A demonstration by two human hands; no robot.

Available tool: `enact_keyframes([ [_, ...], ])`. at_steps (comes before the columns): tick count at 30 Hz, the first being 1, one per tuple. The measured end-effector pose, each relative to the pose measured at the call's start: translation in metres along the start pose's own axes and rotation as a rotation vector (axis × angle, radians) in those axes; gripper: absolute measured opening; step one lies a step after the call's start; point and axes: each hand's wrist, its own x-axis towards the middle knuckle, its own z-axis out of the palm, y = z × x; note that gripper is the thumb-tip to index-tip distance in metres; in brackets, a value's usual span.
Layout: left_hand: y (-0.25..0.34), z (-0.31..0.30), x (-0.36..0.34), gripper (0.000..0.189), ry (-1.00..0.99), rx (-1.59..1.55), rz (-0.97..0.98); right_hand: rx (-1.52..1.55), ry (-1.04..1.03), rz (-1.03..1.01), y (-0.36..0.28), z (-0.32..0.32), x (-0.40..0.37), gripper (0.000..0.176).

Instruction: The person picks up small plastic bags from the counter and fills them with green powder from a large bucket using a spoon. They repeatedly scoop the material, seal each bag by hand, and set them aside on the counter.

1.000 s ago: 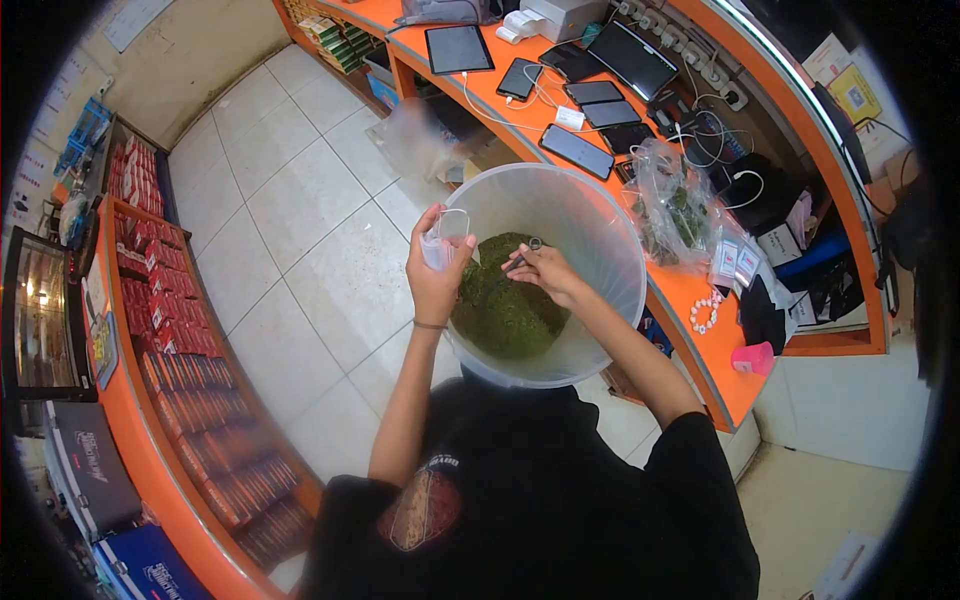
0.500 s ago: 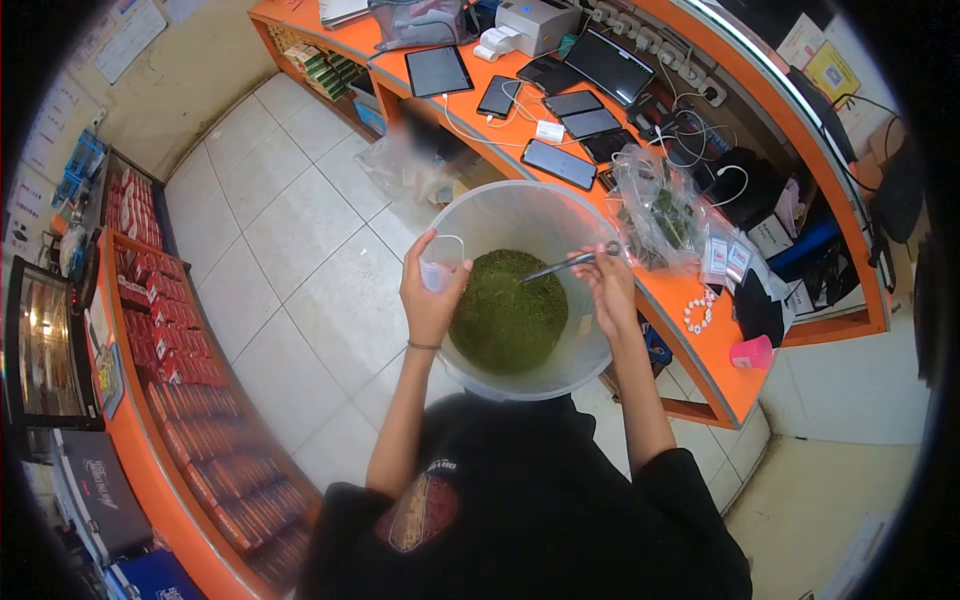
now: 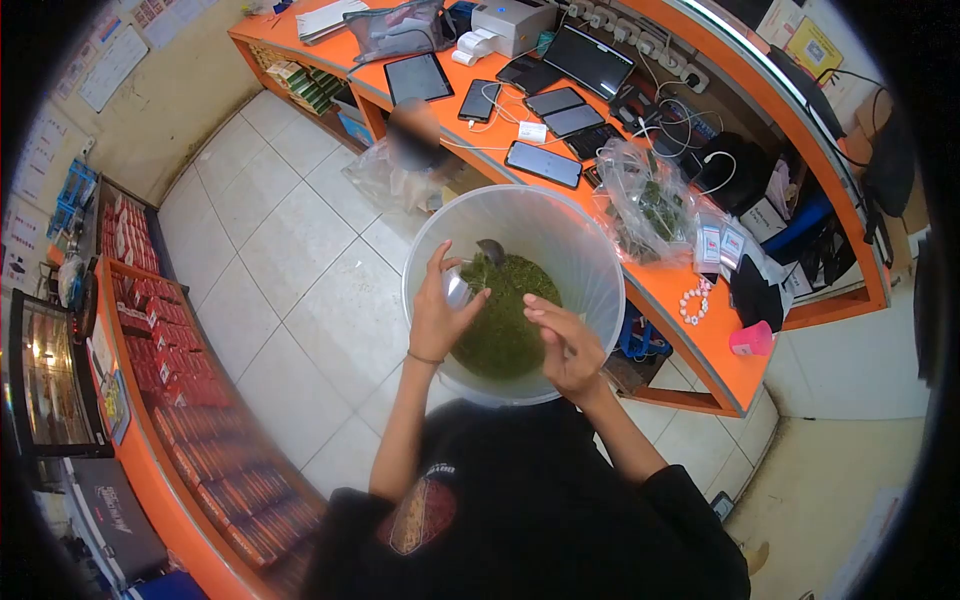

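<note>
A large translucent bucket (image 3: 594, 243) holds finely cut green leaves (image 3: 507, 345). My left hand (image 3: 440, 312) is curled around a small clear plastic container (image 3: 457, 288) over the bucket's left side; part of it is hidden behind the fingers. My right hand (image 3: 570, 348) is over the bucket's right side, fingers stretched toward the left hand and thumb apart, with nothing visible in them. Inside the bucket, near the far wall, a dark utensil end (image 3: 491, 251) sticks up from the leaves. The rest of this utensil does not show.
Beyond the bucket runs an orange counter (image 3: 655, 285) with phones, a tablet (image 3: 418, 78), cables and a plastic bag of leaves (image 3: 645, 205). A pink cup (image 3: 752, 339) stands at its right end. Shelves of red packs (image 3: 180, 350) line the left. Another person is partly visible behind the counter.
My right hand has let go of the utensil and moved left and nearer to me. The utensil now stands in the far part of the bucket. My left hand still grips the plastic container.
</note>
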Motion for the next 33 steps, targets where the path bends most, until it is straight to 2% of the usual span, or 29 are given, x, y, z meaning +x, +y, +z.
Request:
enact_keyframes([
  [1,-0.001,0.000,0.000,0.086,0.002,0.000,-0.002,0.001,-0.003,0.000,0.002,0.002,-0.004,0.015],
  [3,-0.002,0.000,0.000,0.087,0.008,-0.005,-0.021,0.275,0.237,0.236,0.004,0.004,-0.011,0.018],
  [4,-0.003,0.001,0.000,0.087,0.010,-0.006,-0.022,0.319,0.271,0.330,0.005,0.001,-0.013,0.024],
  [5,-0.004,0.001,0.000,0.087,0.012,-0.004,-0.019,0.320,0.269,0.329,0.007,-0.001,-0.015,0.024],
  [7,-0.004,0.000,0.000,0.087,0.017,-0.002,-0.018,0.425,0.412,0.488,0.013,-0.003,-0.020,0.026],
  [9,-0.004,-0.001,0.000,0.087,0.005,-0.025,-0.026,0.445,0.420,0.509,0.014,-0.003,-0.031,0.027],
  [11,-0.003,-0.001,0.000,0.087,-0.007,-0.022,-0.018,0.332,0.201,0.273,0.016,-0.002,-0.045,0.024],
  [12,-0.003,-0.002,0.000,0.087,-0.023,-0.018,-0.008,0.200,0.055,0.090,0.010,-0.004,-0.039,0.019],
  [13,-0.004,-0.001,-0.001,0.087,-0.027,-0.019,-0.008,0.198,0.056,0.093,0.005,-0.005,-0.035,0.019],
  [15,-0.007,0.001,-0.001,0.088,-0.066,-0.007,-0.006,0.008,-0.189,0.060,-0.003,-0.003,-0.029,0.024],
  [16,-0.008,0.002,-0.001,0.088,-0.067,-0.005,-0.002,0.016,-0.082,0.096,0.001,0.001,-0.031,0.031],
  [17,-0.009,0.003,-0.001,0.088,-0.063,0.002,-0.004,0.017,-0.082,0.092,0.002,0.001,-0.028,0.031],
  [19,-0.009,0.001,-0.002,0.088,-0.055,0.012,-0.009,-0.132,-0.041,0.233,0.004,-0.001,-0.020,0.023],
  [20,-0.009,0.001,-0.002,0.087,-0.048,0.005,0.002,-0.161,-0.243,0.329,0.005,-0.006,-0.013,0.014],
  [21,-0.007,0.001,-0.001,0.087,-0.043,-0.002,0.015,-0.163,-0.242,0.328,0.013,-0.009,-0.016,0.014],
  [23,-0.004,0.000,-0.002,0.087,-0.028,-0.002,0.067,-0.134,-0.925,0.658,0.031,-0.012,-0.027,0.013],
  [24,-0.002,0.000,0.000,0.088,-0.005,-0.001,0.114,0.067,-0.637,0.850,0.028,-0.004,-0.023,0.015],
  [25,0.001,-0.001,0.001,0.088,-0.006,-0.002,0.114,0.066,-0.637,0.850,0.027,0.002,-0.017,0.015],
  [27,0.007,-0.002,-0.002,0.090,-0.015,0.009,0.165,0.063,-0.252,0.887,0.029,0.014,-0.002,0.019],
  [28,0.005,0.000,-0.003,0.090,-0.020,0.008,0.168,0.062,-0.246,0.889,0.030,0.021,0.002,0.019],
  [30,0.001,0.001,-0.005,0.094,-0.116,-0.063,0.184,-0.016,-0.194,0.666,0.036,0.035,0.010,0.021],
  [33,0.016,-0.001,0.001,0.087,-0.060,0.055,0.297,-0.089,-0.250,0.628,0.071,0.054,-0.002,0.020],
])
